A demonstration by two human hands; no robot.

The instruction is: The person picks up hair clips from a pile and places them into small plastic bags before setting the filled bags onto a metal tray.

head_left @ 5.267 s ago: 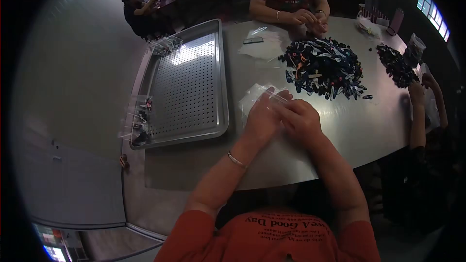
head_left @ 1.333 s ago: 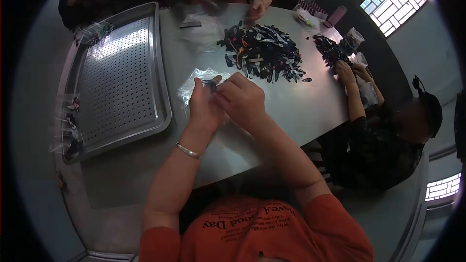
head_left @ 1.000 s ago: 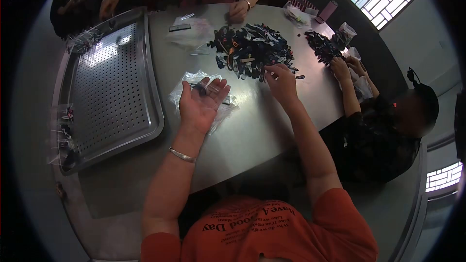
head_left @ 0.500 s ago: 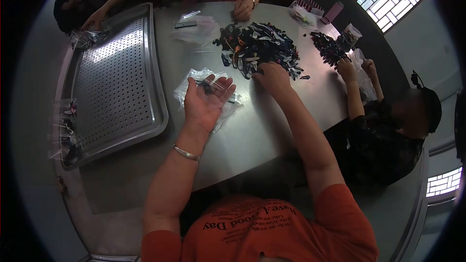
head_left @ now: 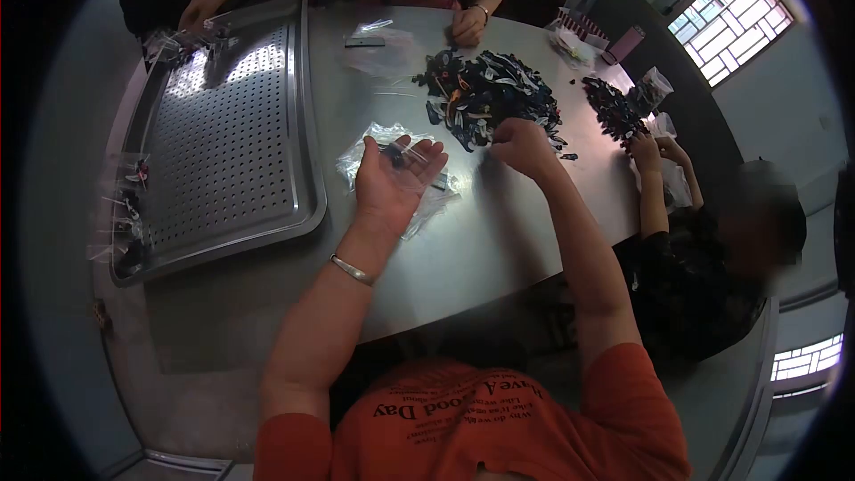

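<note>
Palm up, my left hand [head_left: 388,185] holds a small clear plastic bag [head_left: 411,160] with a dark item in or under it. Beneath it on the table lies a heap of clear plastic bags [head_left: 356,158]. My right hand [head_left: 522,147] is closed, its fingers curled down at the near edge of a pile of small dark, white and orange pieces [head_left: 494,93]. What those fingers hold, if anything, is hidden.
A perforated metal tray [head_left: 318,187] lies at left, with bagged pieces along its edge. Across the table [head_left: 427,276], a person rests one hand by the pile and reaches to the tray. At right, another person handles a smaller dark pile [head_left: 610,107] and bags.
The view has shifted slightly. My right hand has drawn back a little from the pile, its fingers now more curled. My left hand still lies palm up with the bag.
</note>
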